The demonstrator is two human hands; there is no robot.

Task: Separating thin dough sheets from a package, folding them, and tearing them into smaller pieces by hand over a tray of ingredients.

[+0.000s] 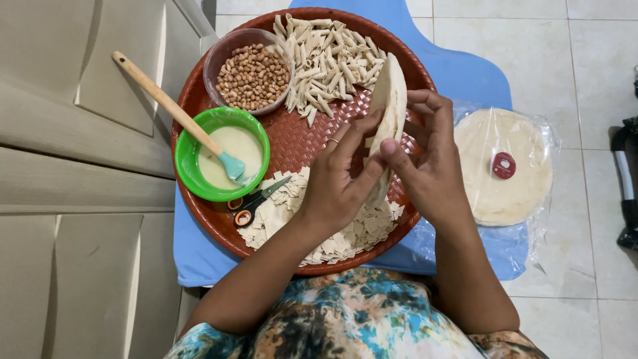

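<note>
Both hands hold a pale folded dough wrapper point(391, 93) on edge above a round red woven tray point(292, 136). My left hand point(337, 179) pinches its lower left side, with a ring on one finger. From the right, my right hand point(432, 166) grips the same wrapper between thumb and fingers. Under the hands lies a heap of small flat dough squares point(279, 213). At the tray's far side is a pile of rolled dough sticks point(329, 60).
A clear bowl of peanuts point(251, 76) and a green bowl of white paste point(222, 154) with a wooden-handled brush point(174, 110) sit on the tray's left. Small scissors point(256, 199) lie beside the squares. A plastic pack of round wrappers point(503, 166) rests on the blue stool, right. Door panel left.
</note>
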